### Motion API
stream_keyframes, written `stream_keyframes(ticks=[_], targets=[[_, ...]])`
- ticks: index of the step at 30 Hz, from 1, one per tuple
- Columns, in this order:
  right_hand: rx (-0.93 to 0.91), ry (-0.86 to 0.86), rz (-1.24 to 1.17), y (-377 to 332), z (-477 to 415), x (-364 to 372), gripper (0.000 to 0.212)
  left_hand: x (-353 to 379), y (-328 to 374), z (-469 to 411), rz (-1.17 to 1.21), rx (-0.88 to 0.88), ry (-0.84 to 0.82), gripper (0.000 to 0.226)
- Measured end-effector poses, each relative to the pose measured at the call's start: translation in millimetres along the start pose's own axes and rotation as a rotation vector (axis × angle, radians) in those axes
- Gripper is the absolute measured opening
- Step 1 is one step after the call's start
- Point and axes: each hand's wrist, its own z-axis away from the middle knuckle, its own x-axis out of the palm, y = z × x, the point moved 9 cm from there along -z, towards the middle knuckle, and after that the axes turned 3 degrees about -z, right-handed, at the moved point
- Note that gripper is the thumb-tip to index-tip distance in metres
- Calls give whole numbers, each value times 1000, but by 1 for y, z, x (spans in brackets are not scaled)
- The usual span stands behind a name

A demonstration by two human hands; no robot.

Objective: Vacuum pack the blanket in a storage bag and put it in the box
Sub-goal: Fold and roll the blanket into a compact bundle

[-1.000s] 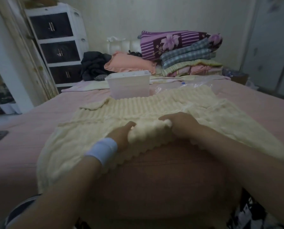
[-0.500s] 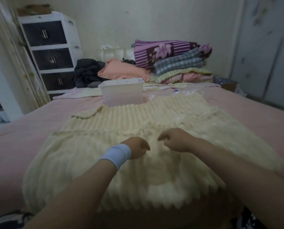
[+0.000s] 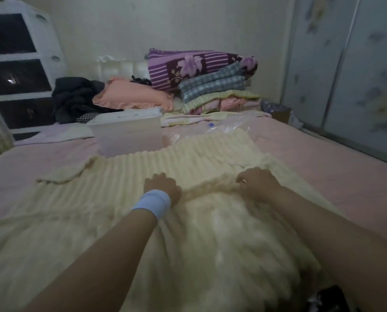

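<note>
A cream ribbed blanket (image 3: 125,212) lies spread over the pink bed, with its near part doubled over toward the far side. My left hand (image 3: 162,186), with a pale blue wristband, and my right hand (image 3: 256,184) both grip the folded edge of the blanket, about a hand's width apart. Beyond the blanket stands a translucent white plastic box (image 3: 126,135) with its lid on. A clear storage bag (image 3: 228,126) with a blue valve cap lies flat to the right of the box, partly under the blanket's far edge.
Folded quilts (image 3: 201,79) and a peach pillow (image 3: 131,95) are piled at the bed's head, with dark clothes (image 3: 75,97) to their left. A white drawer unit (image 3: 19,68) stands at the far left. Wardrobe doors (image 3: 354,70) line the right side.
Both hands have carried the blanket's near edge up and away from me across the bed. The fold now covers the bare pink patch seen a second ago, and the hands have moved apart.
</note>
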Motion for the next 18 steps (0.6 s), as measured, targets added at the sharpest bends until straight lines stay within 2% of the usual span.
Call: stream_keyframes(ticks=[2, 4, 5, 7, 10, 13, 16, 18], targets=[[16, -49, 109, 16, -23, 3, 43, -12, 43, -20, 183, 154, 109, 42], [51, -114, 184, 41, -37, 12, 48, -5, 95, -31, 360, 360, 33, 47], [67, -140, 211, 55, -39, 18, 49, 3, 117, -35, 335, 430, -32, 53], [133, -226, 221, 89, -43, 38, 52, 25, 142, -50, 234, 466, -149, 60], [260, -405, 174, 130, -48, 65, 55, 54, 153, -85, 143, 396, -338, 60], [218, -293, 187, 128, -85, 44, 45, 40, 163, -121, 98, 392, -393, 55], [222, -159, 176, 123, -129, 17, 31, 4, 177, -156, 87, 406, -279, 45], [260, -85, 21, 131, -157, 10, 31, -10, 185, -184, 125, 391, -184, 41]])
